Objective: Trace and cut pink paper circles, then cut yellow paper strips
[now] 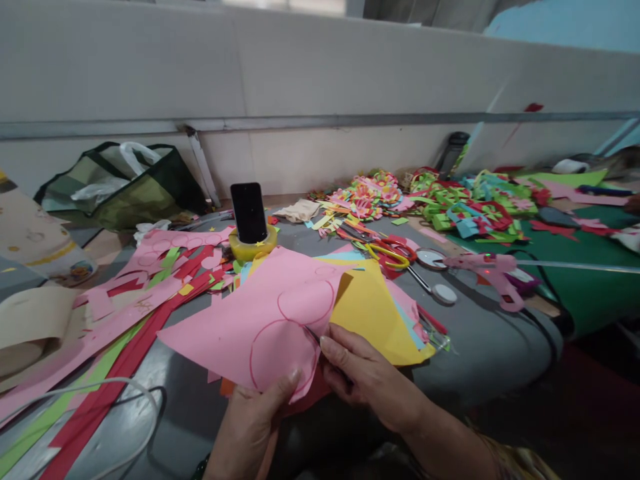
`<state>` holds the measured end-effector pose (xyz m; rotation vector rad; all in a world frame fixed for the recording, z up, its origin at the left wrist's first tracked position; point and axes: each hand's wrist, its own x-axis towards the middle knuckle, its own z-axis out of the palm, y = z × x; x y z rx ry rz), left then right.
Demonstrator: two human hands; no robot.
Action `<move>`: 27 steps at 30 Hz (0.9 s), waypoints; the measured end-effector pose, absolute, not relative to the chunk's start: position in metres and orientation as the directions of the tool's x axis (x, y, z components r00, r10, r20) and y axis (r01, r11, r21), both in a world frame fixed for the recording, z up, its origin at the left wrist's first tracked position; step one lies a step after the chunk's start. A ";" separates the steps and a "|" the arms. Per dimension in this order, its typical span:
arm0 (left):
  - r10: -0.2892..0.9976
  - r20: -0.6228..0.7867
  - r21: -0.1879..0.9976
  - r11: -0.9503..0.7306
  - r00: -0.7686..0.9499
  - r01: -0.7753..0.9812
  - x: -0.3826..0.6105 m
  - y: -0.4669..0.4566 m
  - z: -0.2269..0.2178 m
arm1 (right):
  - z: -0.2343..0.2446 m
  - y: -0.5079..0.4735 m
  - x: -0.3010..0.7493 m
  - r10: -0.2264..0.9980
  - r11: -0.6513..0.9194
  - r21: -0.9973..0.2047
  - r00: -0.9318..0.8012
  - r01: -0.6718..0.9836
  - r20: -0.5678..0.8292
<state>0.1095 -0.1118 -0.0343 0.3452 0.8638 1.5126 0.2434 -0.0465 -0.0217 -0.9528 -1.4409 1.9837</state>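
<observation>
My left hand [255, 427] pinches the near edge of a pink paper sheet [260, 320] with red circles drawn on it, thumb on top. My right hand [363, 377] is closed beside it at the sheet's right edge, gripping a thin dark tool whose tip touches a drawn circle; I cannot make out what the tool is. A yellow paper sheet [370, 310] lies just behind my right hand.
A black phone [249, 212] stands in a yellow tape roll [253, 248]. Pink, red and green paper strips [125, 313] cover the left. Red-and-yellow scissors [393, 253], a pink glue gun [493, 273], paper flowers [370, 193], a green sheet [590, 267] and a green bag [125, 187] are around.
</observation>
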 end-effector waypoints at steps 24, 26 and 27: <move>0.932 -0.318 0.735 0.128 -0.172 -0.666 0.109 -0.113 -0.033 | -0.023 -0.038 0.245 0.700 -0.375 -0.923 -0.627 0.087 -0.343; 0.934 -0.309 0.748 0.121 -0.180 -0.653 0.109 -0.113 -0.032 | -0.022 -0.038 0.245 0.697 -0.370 -0.924 -0.628 0.098 -0.346; 0.933 -0.307 0.752 0.119 -0.185 -0.648 0.110 -0.113 -0.031 | -0.022 -0.038 0.245 0.693 -0.368 -0.924 -0.633 0.101 -0.345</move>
